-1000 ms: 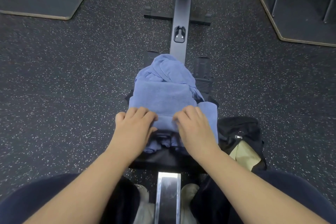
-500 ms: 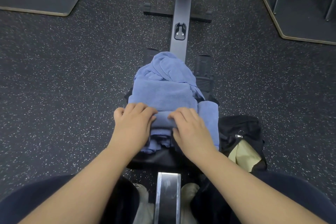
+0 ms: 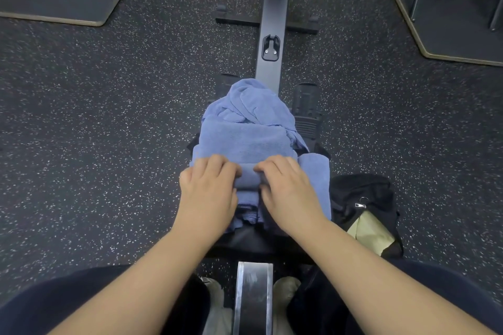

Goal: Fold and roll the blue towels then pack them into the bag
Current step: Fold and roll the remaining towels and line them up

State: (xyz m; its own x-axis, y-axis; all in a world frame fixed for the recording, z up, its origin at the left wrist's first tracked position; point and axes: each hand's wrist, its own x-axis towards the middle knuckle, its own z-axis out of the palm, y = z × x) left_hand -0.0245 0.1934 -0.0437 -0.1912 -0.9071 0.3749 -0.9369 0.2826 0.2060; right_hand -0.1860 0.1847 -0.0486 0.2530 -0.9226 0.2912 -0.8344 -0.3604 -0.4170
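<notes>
Lower right of frame, open black fabric bag on the speckled floor showing a pale yellow-green item inside, mid-frame, folded blue terry towel half rolled, roll under curled fingers of left hand and right hand, both grasping it.

I see open speckled floor to the left of the seat, wide enough for a hand to pass. To the right, the black bag sits just beside the towel stack. Ahead, the crumpled towel and the rail block the middle
</notes>
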